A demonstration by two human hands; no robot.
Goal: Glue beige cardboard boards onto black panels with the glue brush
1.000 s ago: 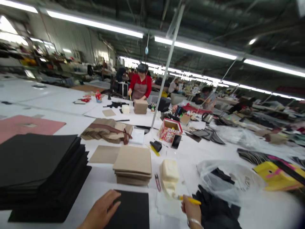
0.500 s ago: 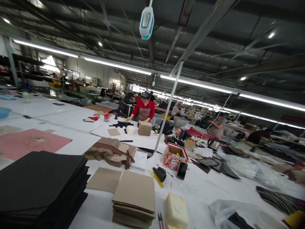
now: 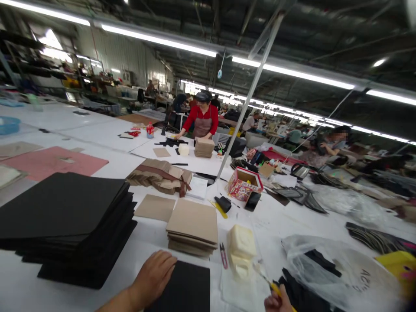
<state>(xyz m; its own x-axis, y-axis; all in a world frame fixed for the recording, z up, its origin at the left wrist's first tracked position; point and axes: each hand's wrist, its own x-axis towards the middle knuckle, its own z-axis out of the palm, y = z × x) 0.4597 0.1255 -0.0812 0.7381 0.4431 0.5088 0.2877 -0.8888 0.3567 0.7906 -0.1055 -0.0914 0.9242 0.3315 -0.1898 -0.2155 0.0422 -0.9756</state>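
My left hand (image 3: 156,274) rests at the left edge of a black sheet (image 3: 190,286) lying flat on the white table; its fingers are bent together, and whether anything is under them is hidden. At the lower right, my right hand (image 3: 278,300) grips a yellow-handled brush (image 3: 275,289), its tip toward a cream-coloured container (image 3: 242,242). Beige boards (image 3: 193,221) are stacked above the black sheet. A tall pile of black sheets (image 3: 71,208) stands to the left. Small snips (image 3: 223,255) lie between the beige stack and the container.
A clear plastic bag (image 3: 344,264) with black pieces lies at the right. Farther back are a red patterned box (image 3: 243,184), a bundle of beige pieces (image 3: 159,175) and a slanted metal pole (image 3: 248,97). A person in red (image 3: 203,119) works across the table.
The view has tilted down. Both my hands have come into the frame, the right one with the brush. A black sheet now shows below the beige stack.
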